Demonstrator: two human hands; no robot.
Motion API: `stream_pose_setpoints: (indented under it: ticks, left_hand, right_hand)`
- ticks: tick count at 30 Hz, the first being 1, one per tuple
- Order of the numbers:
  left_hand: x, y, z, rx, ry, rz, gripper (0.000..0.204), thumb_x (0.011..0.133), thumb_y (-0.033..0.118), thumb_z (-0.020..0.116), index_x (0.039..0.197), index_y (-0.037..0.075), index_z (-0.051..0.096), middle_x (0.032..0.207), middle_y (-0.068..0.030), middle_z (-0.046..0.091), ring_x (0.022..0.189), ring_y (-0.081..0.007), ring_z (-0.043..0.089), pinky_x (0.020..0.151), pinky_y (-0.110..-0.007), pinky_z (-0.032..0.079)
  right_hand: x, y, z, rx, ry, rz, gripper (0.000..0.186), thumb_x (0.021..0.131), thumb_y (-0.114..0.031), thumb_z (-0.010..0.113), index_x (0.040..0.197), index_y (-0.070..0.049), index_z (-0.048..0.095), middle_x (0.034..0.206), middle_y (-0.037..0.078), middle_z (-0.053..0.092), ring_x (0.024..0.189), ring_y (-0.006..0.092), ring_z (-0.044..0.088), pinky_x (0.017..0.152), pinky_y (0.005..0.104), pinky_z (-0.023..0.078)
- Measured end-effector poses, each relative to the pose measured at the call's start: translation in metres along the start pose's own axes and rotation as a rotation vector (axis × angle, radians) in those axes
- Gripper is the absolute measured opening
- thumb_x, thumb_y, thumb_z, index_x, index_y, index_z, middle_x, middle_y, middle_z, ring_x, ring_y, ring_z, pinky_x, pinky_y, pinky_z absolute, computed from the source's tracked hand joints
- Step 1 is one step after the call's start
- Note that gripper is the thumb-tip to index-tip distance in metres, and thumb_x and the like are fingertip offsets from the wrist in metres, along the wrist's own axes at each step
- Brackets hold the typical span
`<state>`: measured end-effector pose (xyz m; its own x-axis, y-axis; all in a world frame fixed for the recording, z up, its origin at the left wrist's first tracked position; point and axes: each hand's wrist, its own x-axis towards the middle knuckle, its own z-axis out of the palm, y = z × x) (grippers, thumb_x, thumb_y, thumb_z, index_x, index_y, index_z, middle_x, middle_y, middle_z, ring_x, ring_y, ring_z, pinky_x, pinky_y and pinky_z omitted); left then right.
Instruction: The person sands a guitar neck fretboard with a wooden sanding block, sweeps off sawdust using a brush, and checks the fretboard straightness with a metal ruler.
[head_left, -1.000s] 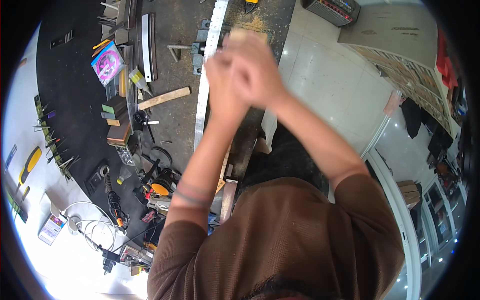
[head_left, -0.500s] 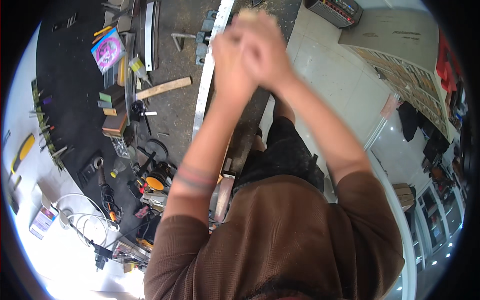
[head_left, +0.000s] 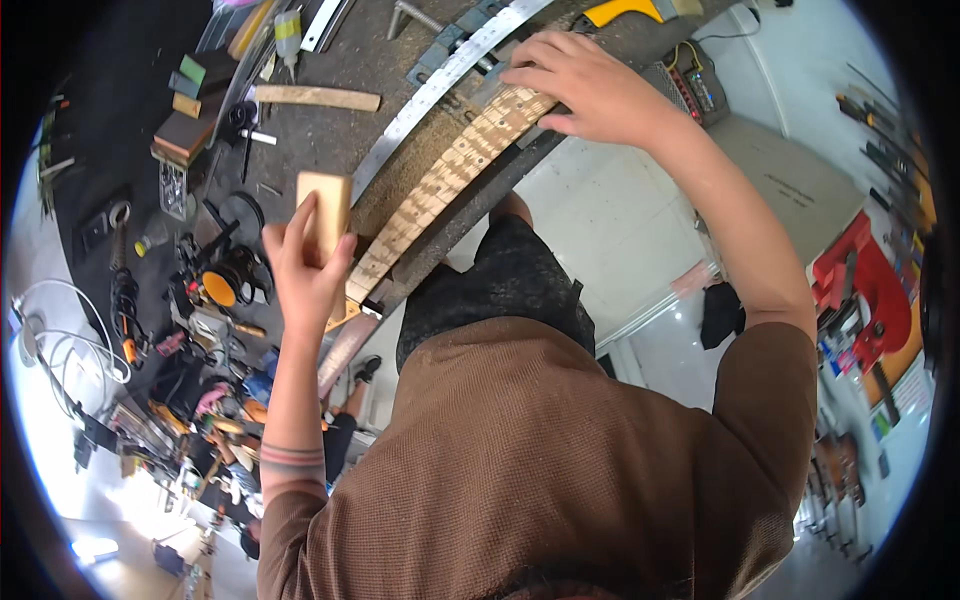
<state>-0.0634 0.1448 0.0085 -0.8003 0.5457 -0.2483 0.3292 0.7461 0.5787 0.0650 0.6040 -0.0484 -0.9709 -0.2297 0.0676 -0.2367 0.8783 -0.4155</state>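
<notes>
My left hand (head_left: 310, 265) is closed round a pale, rounded-edge wooden block (head_left: 328, 215), held beside the near end of a guitar neck (head_left: 450, 175). The neck's mottled fretboard has crosswise slots and small dark dots, and lies along the bench edge. At its far end my right hand (head_left: 590, 90) lies over the wood, fingers spread and thumb apart on the near side. A long metal straightedge (head_left: 440, 92) runs parallel to the neck on its left.
Behind the straightedge is a blue-grey metal vise (head_left: 450, 55). A loose wooden strip (head_left: 320, 97), a glue bottle (head_left: 287, 38) and a round orange-topped tool (head_left: 222, 285) are on the dark bench. A yellow-handled tool (head_left: 625, 12) lies at the far edge; sawdust covers the surface.
My hands, together at the far end before, have parted. My left hand has come nearer and left with the block now visible. The view has shifted, uncovering the neck.
</notes>
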Motion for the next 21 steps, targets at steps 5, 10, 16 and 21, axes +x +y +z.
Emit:
stream_pose_setpoints:
  ticks: [5,10,16,21]
  left_hand:
    - [-0.058,-0.008,-0.010,0.010,0.118,-0.229,0.072,0.092,0.022,0.092,0.159,0.014,0.066,0.116,-0.0045,0.046,0.093,-0.0136,0.053,0.079,-0.028,0.050]
    - [-0.071,0.015,0.000,-0.036,0.107,-0.301,0.074,0.091,0.025,0.093,0.159,0.014,0.066,0.115,-0.0060,0.046,0.099,-0.0180,0.055,0.086,-0.031,0.051]
    - [-0.083,0.019,0.006,0.020,0.082,-0.183,0.076,0.091,0.025,0.094,0.160,0.013,0.065,0.120,-0.0066,0.045,0.094,-0.0135,0.059,0.076,-0.028,0.058]
    - [-0.090,0.019,0.010,-0.012,0.100,-0.209,0.075,0.091,0.025,0.094,0.160,0.014,0.066,0.120,-0.0063,0.046,0.094,-0.0130,0.059,0.076,-0.028,0.057]
  right_hand:
    - [0.012,0.011,-0.012,0.032,-0.185,-0.079,0.062,0.087,-0.019,0.091,0.145,-0.014,0.070,0.145,0.006,0.066,0.145,0.0301,0.055,0.123,0.0487,0.045]
    - [0.015,0.018,-0.018,0.052,-0.229,-0.107,0.057,0.090,-0.022,0.089,0.143,-0.014,0.070,0.143,0.006,0.068,0.140,0.0304,0.059,0.121,0.0471,0.047]
    - [0.017,0.019,-0.015,-0.006,-0.156,-0.169,0.053,0.090,-0.021,0.090,0.138,-0.013,0.069,0.134,0.003,0.067,0.134,0.0277,0.062,0.116,0.0456,0.050]
    - [0.017,0.017,-0.019,0.011,-0.208,-0.127,0.052,0.090,-0.023,0.090,0.137,-0.014,0.070,0.138,0.003,0.066,0.135,0.0278,0.061,0.116,0.0463,0.051]
